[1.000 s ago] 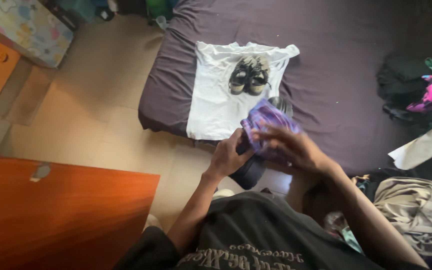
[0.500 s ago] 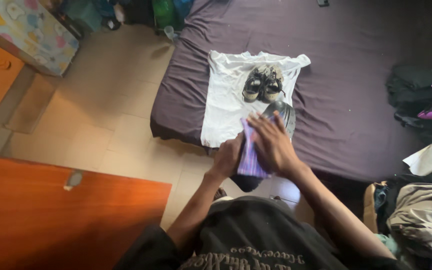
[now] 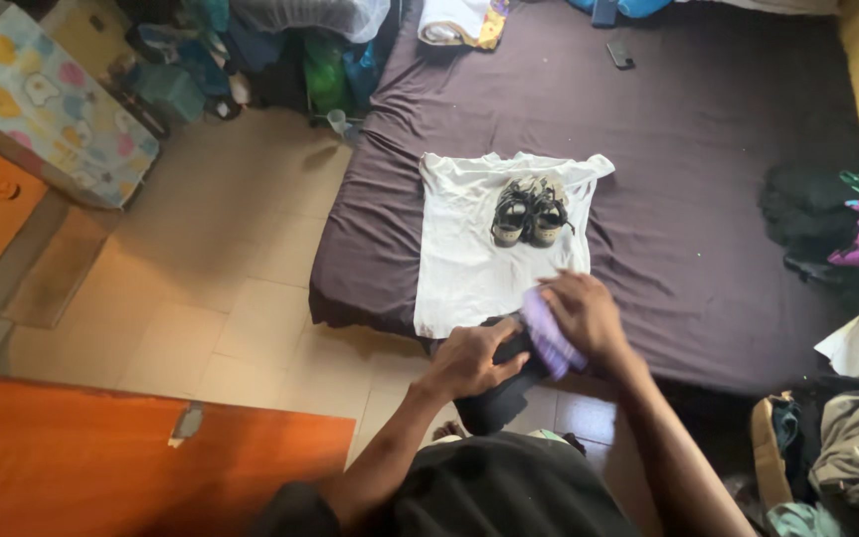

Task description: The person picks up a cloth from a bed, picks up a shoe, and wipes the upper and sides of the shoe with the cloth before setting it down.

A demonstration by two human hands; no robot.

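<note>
Seen from the head camera, a white T-shirt (image 3: 469, 249) lies spread flat on the near part of a bed covered with a dark purple sheet (image 3: 708, 199), its hem at the bed's near edge and its neck pointing away from the person. A pair of dark worn shoes (image 3: 531, 212) stands side by side on the chest of the T-shirt. Just past the T-shirt's hem, at its right-hand corner, both hands work on a folded purple checked cloth (image 3: 552, 335). The right hand (image 3: 581, 313) lies over the top of the cloth with its fingers curled round it, grasping it against the T-shirt's lower edge. The left hand (image 3: 471, 360) sits just beside it, below the hem, fingers bent and closed on a dark garment (image 3: 494, 388) that hangs down from under the cloth over the bed's edge toward the tiled floor (image 3: 231, 288). To the left of the T-shirt, beyond the bed, the floor runs to a box with a pastel cartoon-print cover (image 3: 47, 94); nearer the camera on that side is an orange-brown wooden panel (image 3: 131, 457). Well to the right of the T-shirt, a heap of dark clothes with a pink and green piece (image 3: 847, 229) lies on the sheet, and a small dark phone (image 3: 620, 55) rests far beyond the T-shirt's neck.
</note>
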